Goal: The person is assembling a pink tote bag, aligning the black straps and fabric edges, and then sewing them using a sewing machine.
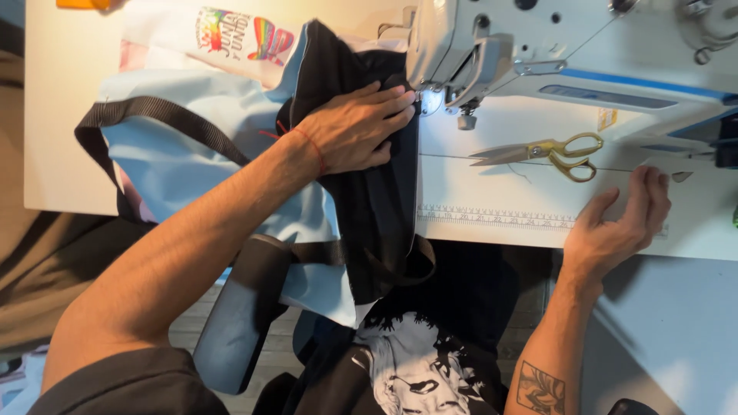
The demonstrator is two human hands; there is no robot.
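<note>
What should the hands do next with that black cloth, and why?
Probably slide the black fabric a little further under the needle. The left hand presses it flat just beside the sewing machine, while the right hand rests open at the table edge, near the scissors.

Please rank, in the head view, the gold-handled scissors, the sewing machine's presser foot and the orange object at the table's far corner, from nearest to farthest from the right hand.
From the right hand:
1. Gold-handled scissors, just beyond the fingers.
2. Presser foot, farther left under the machine.
3. Orange object, at the far left corner.
</note>
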